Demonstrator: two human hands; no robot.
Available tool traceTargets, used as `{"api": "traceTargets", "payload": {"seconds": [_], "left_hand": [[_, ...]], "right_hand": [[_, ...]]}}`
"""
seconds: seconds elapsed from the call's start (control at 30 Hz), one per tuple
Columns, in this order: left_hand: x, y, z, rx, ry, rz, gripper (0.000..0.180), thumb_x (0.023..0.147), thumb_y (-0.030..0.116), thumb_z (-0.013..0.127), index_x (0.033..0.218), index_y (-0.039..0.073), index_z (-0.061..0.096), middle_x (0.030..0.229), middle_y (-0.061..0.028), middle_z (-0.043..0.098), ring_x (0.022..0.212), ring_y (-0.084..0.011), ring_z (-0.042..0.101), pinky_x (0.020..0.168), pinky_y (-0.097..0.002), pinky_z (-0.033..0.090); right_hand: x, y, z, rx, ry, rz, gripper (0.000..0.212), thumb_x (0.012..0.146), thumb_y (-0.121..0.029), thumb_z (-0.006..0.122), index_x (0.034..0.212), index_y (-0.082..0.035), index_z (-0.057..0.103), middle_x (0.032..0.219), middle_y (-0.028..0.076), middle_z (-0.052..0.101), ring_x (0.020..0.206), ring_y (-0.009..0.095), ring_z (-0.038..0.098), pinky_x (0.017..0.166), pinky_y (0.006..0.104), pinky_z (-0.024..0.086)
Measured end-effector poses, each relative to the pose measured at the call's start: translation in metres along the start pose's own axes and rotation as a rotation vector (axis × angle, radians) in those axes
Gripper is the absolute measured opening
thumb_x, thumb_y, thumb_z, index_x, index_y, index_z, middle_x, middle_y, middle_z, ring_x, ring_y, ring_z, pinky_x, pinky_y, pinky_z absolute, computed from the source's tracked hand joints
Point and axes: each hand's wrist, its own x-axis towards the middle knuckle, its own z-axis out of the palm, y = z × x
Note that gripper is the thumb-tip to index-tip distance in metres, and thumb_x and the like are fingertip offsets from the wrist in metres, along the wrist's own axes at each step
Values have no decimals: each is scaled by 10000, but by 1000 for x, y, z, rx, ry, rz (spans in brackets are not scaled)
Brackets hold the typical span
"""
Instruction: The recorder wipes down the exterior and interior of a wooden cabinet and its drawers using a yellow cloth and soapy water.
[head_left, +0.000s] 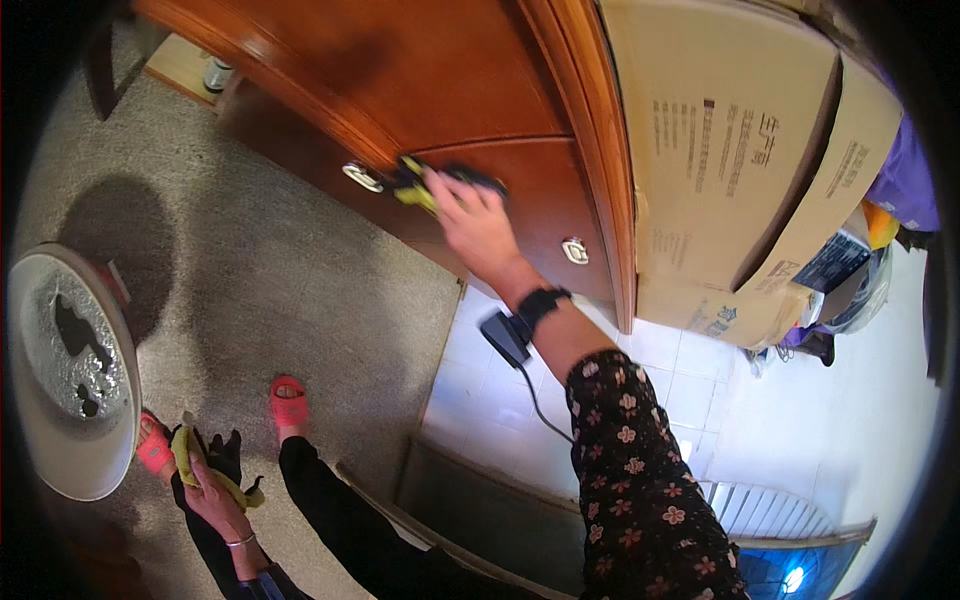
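Nearest, low at the person's left, the left hand is closed around a bunched yellow-and-black cloth, held down beside the legs above two pink sandals on the grey carpet. A round white dish stands at the left edge.

Farther out, the right hand, in a floral sleeve with a black wrist band, lies flat with its fingers spread over a second yellow-and-black cloth, pressing it against the reddish-brown wooden cabinet door, between two small metal pulls.

Both cloths look soft, light and limp; judged from this, they crumple readily, are best held bunched in the palm or pinned under flat fingers, and could slide on the glossy wood.

Below the cabinet, a black power adapter with its cord lies on white floor tiles.

Farthest, at right, two tan cardboard boxes lean against the cabinet side, each with dark print on its face; a dark rectangular label sits lower right.
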Motion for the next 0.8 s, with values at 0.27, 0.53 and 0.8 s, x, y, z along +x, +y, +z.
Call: {"api": "traceTargets", "payload": {"seconds": [0.27, 0.53, 0.8], "left_hand": [[-9, 37, 21, -25, 7, -12, 345, 958, 259, 511, 1120, -38, 577, 910, -21, 599, 769, -81, 524, 675, -233, 415], [-2, 49, 15, -65, -8, -28, 373, 945, 272, 529, 1165, -26, 571, 1013, -39, 606, 868, -106, 548, 763, -247, 432], [6, 34, 3, -14, -102, -93, 401, 960, 263, 496, 1241, -22, 524, 1137, -93, 591, 994, -152, 564, 877, -274, 436]], "right_hand": [[-239, -18, 52, 269, -195, 1009, 306, 782, -75, 575, 1086, -77, 603, 883, 100, 596, 866, 285, 568, 774, 417, 454], [-262, -1, 91, 259, -570, 993, 430, 606, -306, 787, 904, -32, 640, 865, 168, 649, 790, 299, 639, 649, 364, 520], [-43, -44, 93, -16, -689, 891, 153, 625, -292, 700, 630, -148, 645, 662, 29, 639, 644, 198, 632, 527, 353, 468]]}}
